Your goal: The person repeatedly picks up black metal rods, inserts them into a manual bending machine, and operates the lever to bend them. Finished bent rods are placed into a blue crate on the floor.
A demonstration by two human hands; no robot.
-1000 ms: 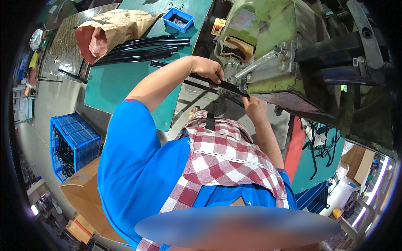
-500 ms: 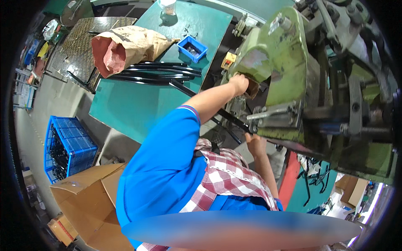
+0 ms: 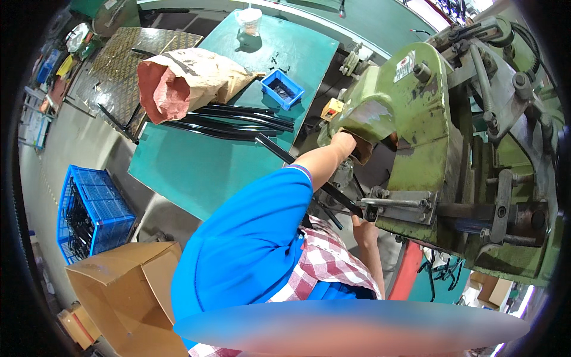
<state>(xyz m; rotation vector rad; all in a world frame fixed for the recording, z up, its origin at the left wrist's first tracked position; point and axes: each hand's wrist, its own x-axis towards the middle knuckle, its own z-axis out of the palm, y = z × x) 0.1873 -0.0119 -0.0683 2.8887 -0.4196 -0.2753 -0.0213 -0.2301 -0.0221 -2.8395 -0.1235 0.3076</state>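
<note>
My left hand is closed in a fist beside the rounded green housing of a machine, against a brown flap. What its fingers hold, if anything, is hidden. Below it, my right hand grips a long black metal tube near its end, just beneath the machine's steel clamp. The tube slants up to the left, passing behind my left forearm, and its far end reaches over the green table.
Several black tubes lie on the table beside a large paper sack, a blue bin and a clear tub. A yellow switch box sits by the machine. Left on the floor stand a blue crate and an open carton.
The view has shifted, so the table and machine appear lower. Both hands keep about the same places at the machine, and the tube stays at the clamp.
</note>
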